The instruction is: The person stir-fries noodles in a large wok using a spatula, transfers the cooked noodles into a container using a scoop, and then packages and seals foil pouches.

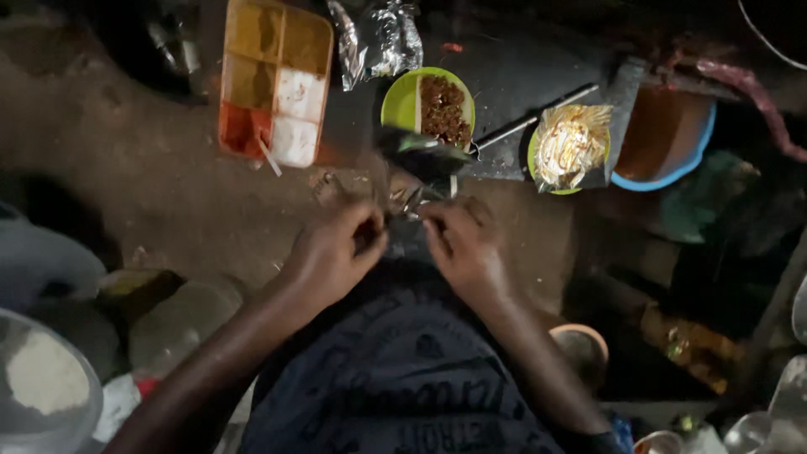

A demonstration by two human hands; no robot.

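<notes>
Two hands are in view, both the person's own. The left hand (336,252) and the right hand (458,244) meet just above centre, each with fingers pinched together on one small shiny foil packet (403,202) held between them. The packet sits at the fingertips, over the dark patterned cloth (395,370) covering the lap.

Containers counted: one compartment tray, two green plates, one blue-rimmed bowl, one clear tub, one small round cup.

The compartment tray (276,80) lies at 11 o'clock from the hands. Six compartments show: two yellow-brown powders at the top, one olive and one white in the middle row, one red and one white at the bottom. A thin pale stick (269,158) leans at its lower edge.

The first green plate (402,101) stands at 12 o'clock, holding a brown crumbly heap on its right half. One crumpled silver wrapper (378,38) lies above it.

The second green plate (545,168) is at 2 o'clock, mostly covered by a clear bag of pale shredded matter (572,143). One thin metal rod (538,118) runs between the two plates.

The blue-rimmed bowl (664,139) is at 2 o'clock, farther out; its inside looks brown, contents unclear.

The clear tub (42,378), at 8 o'clock, holds white powder. The small round cup (580,345) is at 4 o'clock; contents cannot be told.
</notes>
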